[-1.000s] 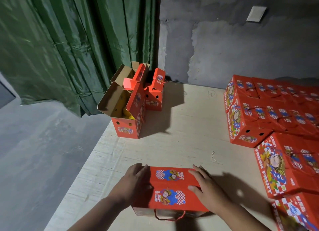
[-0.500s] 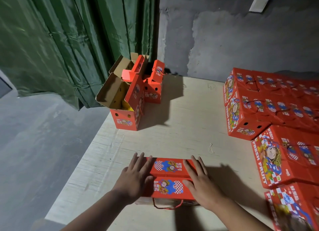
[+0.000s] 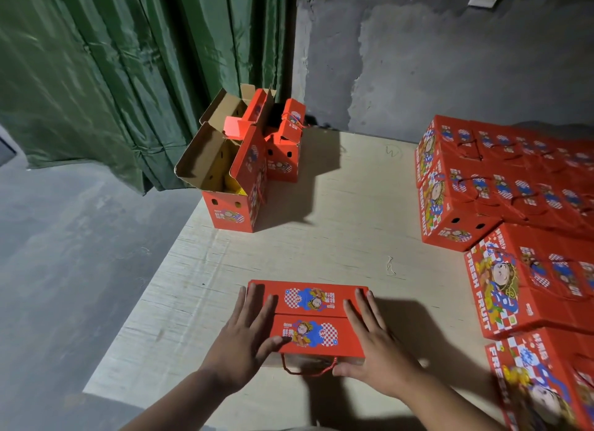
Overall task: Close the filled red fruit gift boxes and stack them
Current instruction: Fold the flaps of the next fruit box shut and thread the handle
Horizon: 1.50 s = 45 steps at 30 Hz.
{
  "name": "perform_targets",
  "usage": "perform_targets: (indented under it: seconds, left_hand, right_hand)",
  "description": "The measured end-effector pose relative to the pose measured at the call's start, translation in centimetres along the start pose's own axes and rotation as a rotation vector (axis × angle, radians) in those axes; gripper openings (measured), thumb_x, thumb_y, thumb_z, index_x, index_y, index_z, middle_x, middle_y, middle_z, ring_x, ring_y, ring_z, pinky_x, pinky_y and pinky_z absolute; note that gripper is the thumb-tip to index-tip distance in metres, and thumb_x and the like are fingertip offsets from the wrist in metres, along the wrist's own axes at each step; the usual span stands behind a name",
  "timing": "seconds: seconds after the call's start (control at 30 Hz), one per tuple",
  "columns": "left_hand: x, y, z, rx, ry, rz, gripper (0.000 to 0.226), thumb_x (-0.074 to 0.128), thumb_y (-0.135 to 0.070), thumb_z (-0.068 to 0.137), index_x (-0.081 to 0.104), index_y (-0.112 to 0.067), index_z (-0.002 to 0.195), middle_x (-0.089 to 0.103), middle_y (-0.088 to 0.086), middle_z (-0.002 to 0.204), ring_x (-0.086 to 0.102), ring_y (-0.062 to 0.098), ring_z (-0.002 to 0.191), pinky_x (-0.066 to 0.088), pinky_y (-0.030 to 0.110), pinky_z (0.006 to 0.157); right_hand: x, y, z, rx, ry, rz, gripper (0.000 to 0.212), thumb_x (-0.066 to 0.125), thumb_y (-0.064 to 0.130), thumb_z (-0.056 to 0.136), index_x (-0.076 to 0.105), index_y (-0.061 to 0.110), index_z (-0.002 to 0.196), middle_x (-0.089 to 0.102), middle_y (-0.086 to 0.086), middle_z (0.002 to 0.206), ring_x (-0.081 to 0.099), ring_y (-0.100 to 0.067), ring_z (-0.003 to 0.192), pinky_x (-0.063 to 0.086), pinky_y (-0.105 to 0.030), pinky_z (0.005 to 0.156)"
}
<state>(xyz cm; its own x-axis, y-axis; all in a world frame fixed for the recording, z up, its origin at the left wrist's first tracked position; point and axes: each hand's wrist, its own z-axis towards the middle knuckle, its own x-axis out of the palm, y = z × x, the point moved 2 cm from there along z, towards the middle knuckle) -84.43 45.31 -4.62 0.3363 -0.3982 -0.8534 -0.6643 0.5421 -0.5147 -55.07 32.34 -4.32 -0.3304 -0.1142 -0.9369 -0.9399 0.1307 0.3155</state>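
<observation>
Pale wooden board point(image 3: 337, 224): closed red box point(image 3: 308, 318), open boxes point(image 3: 231, 186), stacked boxes point(image 3: 514, 205).

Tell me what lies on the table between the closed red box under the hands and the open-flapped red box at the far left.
Head view: bare pale tabletop separates closed red box from open-flapped box.
</observation>
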Motion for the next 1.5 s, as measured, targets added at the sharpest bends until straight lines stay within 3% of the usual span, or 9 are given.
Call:
perform_targets:
  seconds: [0.13,0.27,0.53,0.63,0.8,0.97,1.23,1.33,1.5]
  left_hand:
    - [0.6,0.5,-0.6,-0.135,-0.048,-0.266,0.088,0.049,-0.077,0.095,-0.011,-0.059,0.158,-0.031,-0.021,0.167,-0.002,0.009,0.159,0.040,0.040,0.120]
    - [1.0,1.0,-0.7,-0.149,-0.060,-0.409,0.092,0.059,-0.065,0.096,-0.006,-0.056,0.161,-0.011,-0.018,0.173,-0.002,0.005,0.160,0.028,0.038,0.127]
    - [1.6,0.3,-0.6,-0.151,-0.072,-0.564,0.099,0.068,-0.061,0.095,-0.004,-0.053,0.162,-0.001,-0.029,0.170,0.009,-0.027,0.143,0.027,-0.006,0.102]
    - [1.3,0.5,-0.9,-0.097,-0.072,-0.553,0.110,0.072,-0.069,0.087,-0.006,-0.052,0.162,-0.004,-0.028,0.170,0.013,-0.014,0.151,0.044,0.011,0.107]
    - [0.8,0.6,-1.0,0.031,-0.085,-0.463,0.133,0.086,-0.060,0.079,-0.008,-0.025,0.167,-0.007,-0.006,0.174,0.005,0.007,0.161,0.033,0.018,0.119]
    - [0.7,1.3,-0.7,0.061,-0.032,-0.318,0.148,0.096,-0.029,0.071,-0.020,-0.031,0.164,-0.020,-0.011,0.172,-0.007,-0.006,0.156,0.036,0.024,0.117]
    - [1.4,1.3,-0.7,0.005,-0.046,-0.292,0.146,0.094,-0.023,0.075,-0.023,-0.041,0.161,-0.021,-0.013,0.171,0.012,0.010,0.157,0.040,0.024,0.113]
    - [1.2,1.0,-0.8,-0.002,-0.060,-0.280,0.144,0.092,-0.023,0.079,-0.025,-0.042,0.160,-0.022,-0.012,0.171,0.013,0.014,0.158,0.043,0.029,0.115]
    - [0.8,0.7,-1.1,-0.019,-0.067,-0.282,0.139,0.089,-0.021,0.083,-0.024,-0.040,0.161,-0.020,-0.012,0.171,0.019,0.023,0.159,0.049,0.040,0.114]
  right_hand:
    - [0.5,-0.2,-0.5,0.030,-0.022,0.042,0.145,0.079,0.082,0.059,-0.013,0.043,0.164,-0.032,0.007,0.170,-0.023,-0.016,0.159,0.037,-0.043,0.116]
    - [1.4,-0.7,-1.2,0.058,-0.065,0.066,0.135,0.091,0.045,0.075,-0.012,0.047,0.163,-0.032,0.011,0.169,0.006,-0.023,0.162,0.047,-0.043,0.116]
    - [2.5,0.8,-0.9,0.098,-0.144,0.125,0.129,0.089,0.047,0.078,-0.003,0.031,0.167,-0.033,0.003,0.169,0.006,-0.027,0.162,0.042,-0.040,0.119]
    - [2.3,0.9,-0.9,0.137,-0.110,0.046,0.129,0.084,0.059,0.078,-0.005,0.030,0.168,-0.030,-0.001,0.171,0.002,-0.030,0.162,0.039,-0.047,0.121]
    - [2.3,4.6,-0.2,0.021,-0.093,-0.240,0.109,0.046,0.088,0.084,-0.002,0.037,0.167,-0.001,-0.009,0.176,-0.007,-0.040,0.161,0.004,-0.071,0.124]
    - [0.6,7.8,3.6,0.016,-0.093,-0.057,0.081,0.019,0.083,0.097,0.005,0.044,0.166,0.014,0.001,0.175,0.005,-0.026,0.162,0.005,-0.056,0.129]
    - [-4.2,3.4,12.4,0.378,0.311,0.045,0.084,0.055,0.078,0.090,0.048,0.022,0.152,0.057,-0.008,0.149,0.055,-0.031,0.135,0.044,-0.038,0.105]
    - [-4.4,3.5,13.0,0.347,0.233,0.351,0.055,0.085,0.046,0.083,0.064,0.030,0.131,0.070,-0.001,0.128,0.068,-0.018,0.108,0.051,-0.031,0.093]
    - [-3.6,4.9,12.4,0.294,-0.057,0.443,0.028,0.074,0.024,0.093,0.057,0.042,0.107,0.070,0.017,0.086,0.067,0.001,0.080,0.054,-0.031,0.065]
